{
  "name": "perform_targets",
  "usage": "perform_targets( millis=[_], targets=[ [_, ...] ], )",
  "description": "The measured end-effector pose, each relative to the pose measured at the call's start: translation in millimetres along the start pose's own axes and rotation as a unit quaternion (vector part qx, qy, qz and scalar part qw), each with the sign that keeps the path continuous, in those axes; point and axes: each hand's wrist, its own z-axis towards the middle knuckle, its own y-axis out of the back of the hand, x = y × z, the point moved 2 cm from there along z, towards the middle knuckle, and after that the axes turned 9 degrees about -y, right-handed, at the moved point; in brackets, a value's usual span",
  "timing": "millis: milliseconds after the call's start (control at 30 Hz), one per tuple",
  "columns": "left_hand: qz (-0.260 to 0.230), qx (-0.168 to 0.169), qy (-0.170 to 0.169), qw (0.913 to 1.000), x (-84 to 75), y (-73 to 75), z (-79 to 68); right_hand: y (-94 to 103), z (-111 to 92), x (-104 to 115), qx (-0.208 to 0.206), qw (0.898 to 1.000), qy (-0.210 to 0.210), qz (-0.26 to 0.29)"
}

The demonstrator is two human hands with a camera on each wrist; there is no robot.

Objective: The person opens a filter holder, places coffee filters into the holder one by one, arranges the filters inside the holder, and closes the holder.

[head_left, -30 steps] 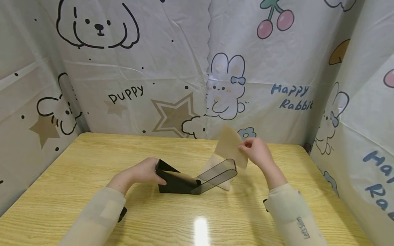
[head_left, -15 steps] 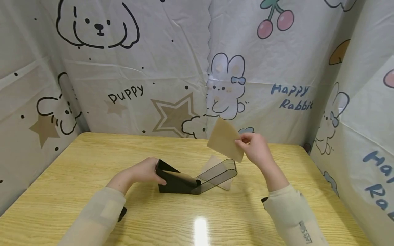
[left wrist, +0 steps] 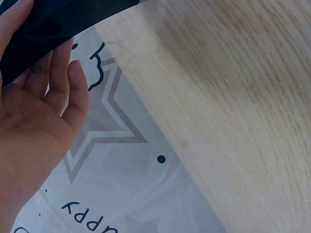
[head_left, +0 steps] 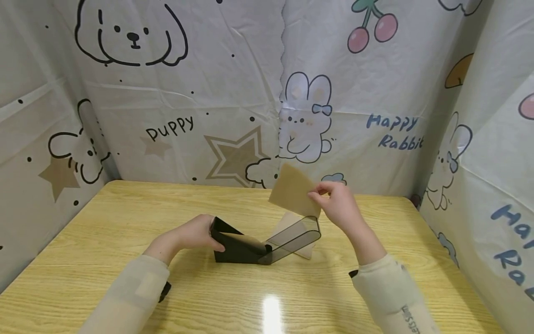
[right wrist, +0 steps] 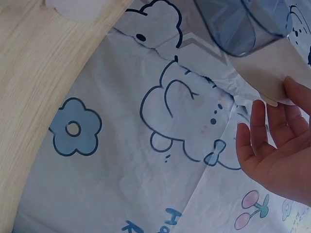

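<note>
My left hand (head_left: pixel 196 234) grips the rear end of a black box (head_left: pixel 239 251), thumb on the near side; in the left wrist view its fingers lie along the dark box (left wrist: pixel 58 29). The box's smoky see-through lid (head_left: pixel 294 239) is swung out to the right, and brown paper (head_left: pixel 248 238) shows inside. Above the lid, my right hand (head_left: pixel 335 202) pinches a tan paper sheet (head_left: pixel 292 190) by its right edge. The right wrist view has this sheet (right wrist: pixel 272 73) close to the lid (right wrist: pixel 243 29), between thumb and fingers.
A pale paper piece (head_left: pixel 308 251) lies on the wooden table (head_left: pixel 233 301) behind the lid, partly seen through it. Printed cloth (head_left: pixel 233 93) hangs along the back and both sides of the table.
My right hand has carried the tan sheet up and left, to above the lid's far end, turning it slightly. The left hand and the box stay put.
</note>
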Motion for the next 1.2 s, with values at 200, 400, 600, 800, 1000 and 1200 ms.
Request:
perform_targets(
  millis=[200,400,600,800,1000,1200],
  targets=[
    [-0.004,0.001,0.002,1.0,0.0,-0.3,-0.4,-9.9,-3.7,12.1,0.014,1.0,0.01,0.0],
    [-0.001,0.0,0.001,1.0,1.8,-0.8,-0.8,-22.5,-7.2,22.8,0.025,0.999,0.025,0.003],
    [0.007,-0.002,-0.005,1.0,1.4,-0.3,-0.5,-32.2,-8.9,28.4,0.033,0.999,0.038,-0.005],
    [0.003,-0.001,-0.003,1.0,0.8,-0.2,-0.6,-37.9,-9.6,31.1,0.038,0.997,0.068,0.007],
    [-0.001,-0.001,-0.004,1.0,0.7,-0.5,0.1,-43.7,-10.8,33.8,0.044,0.996,0.075,0.004],
    [-0.001,0.0,-0.003,1.0,1.3,-0.4,1.1,-51.5,-13.0,37.1,0.057,0.994,0.089,0.001]
  ],
)
